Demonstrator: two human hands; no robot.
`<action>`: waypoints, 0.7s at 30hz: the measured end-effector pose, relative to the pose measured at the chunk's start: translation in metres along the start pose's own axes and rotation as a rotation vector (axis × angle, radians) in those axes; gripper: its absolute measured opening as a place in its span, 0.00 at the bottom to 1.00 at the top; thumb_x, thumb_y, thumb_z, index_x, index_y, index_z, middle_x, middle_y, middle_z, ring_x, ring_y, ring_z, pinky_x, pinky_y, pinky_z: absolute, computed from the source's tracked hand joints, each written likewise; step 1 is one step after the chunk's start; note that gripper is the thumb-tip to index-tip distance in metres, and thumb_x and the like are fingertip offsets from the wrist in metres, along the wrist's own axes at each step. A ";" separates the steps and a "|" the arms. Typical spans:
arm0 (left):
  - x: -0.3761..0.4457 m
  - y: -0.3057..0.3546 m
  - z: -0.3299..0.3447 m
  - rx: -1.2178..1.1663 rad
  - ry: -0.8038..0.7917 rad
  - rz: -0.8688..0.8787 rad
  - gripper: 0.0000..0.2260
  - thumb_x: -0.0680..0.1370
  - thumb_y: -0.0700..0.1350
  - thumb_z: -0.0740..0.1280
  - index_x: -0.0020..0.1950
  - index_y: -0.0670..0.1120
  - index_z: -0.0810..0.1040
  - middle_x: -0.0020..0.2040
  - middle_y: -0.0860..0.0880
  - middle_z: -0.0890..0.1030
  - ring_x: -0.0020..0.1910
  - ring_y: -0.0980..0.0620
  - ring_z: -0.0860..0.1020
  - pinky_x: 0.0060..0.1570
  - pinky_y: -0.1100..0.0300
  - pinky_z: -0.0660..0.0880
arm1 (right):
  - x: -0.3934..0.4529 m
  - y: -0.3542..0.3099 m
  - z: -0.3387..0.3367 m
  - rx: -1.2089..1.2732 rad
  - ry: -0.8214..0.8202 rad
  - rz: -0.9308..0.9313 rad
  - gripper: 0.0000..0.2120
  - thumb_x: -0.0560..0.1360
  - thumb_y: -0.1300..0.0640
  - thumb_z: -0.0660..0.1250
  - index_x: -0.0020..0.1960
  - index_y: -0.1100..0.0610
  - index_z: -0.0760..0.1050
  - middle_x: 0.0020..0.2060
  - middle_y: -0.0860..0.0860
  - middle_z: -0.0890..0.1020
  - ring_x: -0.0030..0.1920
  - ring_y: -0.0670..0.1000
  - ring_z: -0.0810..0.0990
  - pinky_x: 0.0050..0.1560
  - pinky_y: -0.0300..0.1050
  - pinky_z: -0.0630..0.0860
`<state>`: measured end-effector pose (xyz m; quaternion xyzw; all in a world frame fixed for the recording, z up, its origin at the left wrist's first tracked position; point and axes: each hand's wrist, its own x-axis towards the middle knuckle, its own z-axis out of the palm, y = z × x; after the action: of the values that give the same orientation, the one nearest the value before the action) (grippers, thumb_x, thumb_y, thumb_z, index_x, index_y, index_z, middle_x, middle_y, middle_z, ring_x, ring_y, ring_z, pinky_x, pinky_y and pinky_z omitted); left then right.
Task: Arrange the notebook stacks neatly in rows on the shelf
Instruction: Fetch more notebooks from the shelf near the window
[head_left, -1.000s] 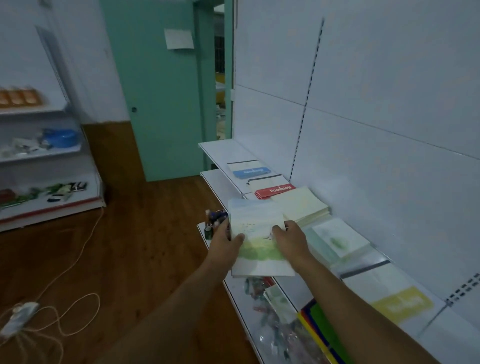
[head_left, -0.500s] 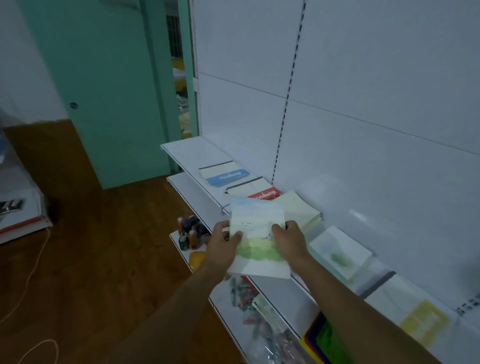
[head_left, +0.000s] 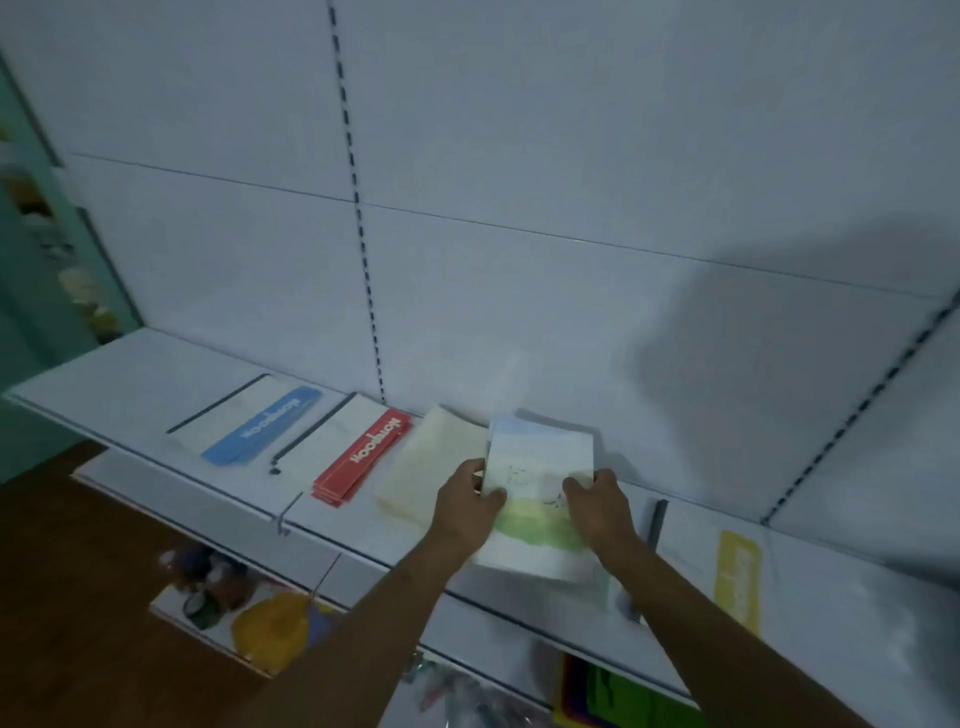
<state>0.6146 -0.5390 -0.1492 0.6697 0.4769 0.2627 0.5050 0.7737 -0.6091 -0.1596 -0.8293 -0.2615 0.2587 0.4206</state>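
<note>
Both your left hand (head_left: 467, 506) and right hand (head_left: 597, 506) pinch the green-and-white illustrated notebook stack (head_left: 537, 493); lower it flat, edges squared beside the cream paper stack (head_left: 426, 467).

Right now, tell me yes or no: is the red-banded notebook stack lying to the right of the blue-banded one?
Yes, the red-banded stack lies on the shelf to the right of the blue-banded stack.

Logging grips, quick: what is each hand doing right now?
Left hand: grips the left edge of the white notebook stack with the green landscape cover.
Right hand: grips the same stack's right edge.
</note>
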 end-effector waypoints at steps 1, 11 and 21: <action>0.007 -0.001 0.007 0.062 -0.060 0.014 0.18 0.76 0.40 0.68 0.65 0.43 0.72 0.58 0.45 0.80 0.49 0.52 0.77 0.45 0.64 0.73 | 0.001 0.006 -0.004 -0.038 0.036 0.033 0.19 0.76 0.52 0.62 0.62 0.60 0.66 0.47 0.53 0.77 0.42 0.52 0.77 0.37 0.42 0.70; 0.040 -0.022 0.042 0.530 -0.288 0.208 0.16 0.75 0.44 0.69 0.60 0.40 0.71 0.57 0.41 0.77 0.56 0.44 0.76 0.53 0.54 0.73 | -0.011 0.043 0.007 -0.216 0.249 0.199 0.25 0.72 0.56 0.70 0.65 0.64 0.67 0.59 0.61 0.76 0.58 0.59 0.75 0.53 0.46 0.72; 0.044 -0.032 0.042 0.522 -0.315 0.195 0.21 0.75 0.45 0.69 0.66 0.44 0.68 0.59 0.40 0.72 0.56 0.41 0.75 0.54 0.54 0.72 | -0.023 0.037 0.032 -0.499 0.379 0.144 0.14 0.76 0.57 0.59 0.62 0.53 0.68 0.57 0.56 0.70 0.57 0.58 0.70 0.55 0.51 0.68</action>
<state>0.6554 -0.5155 -0.1996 0.8516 0.3779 0.0716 0.3561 0.7440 -0.6246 -0.2022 -0.9567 -0.1746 0.0565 0.2260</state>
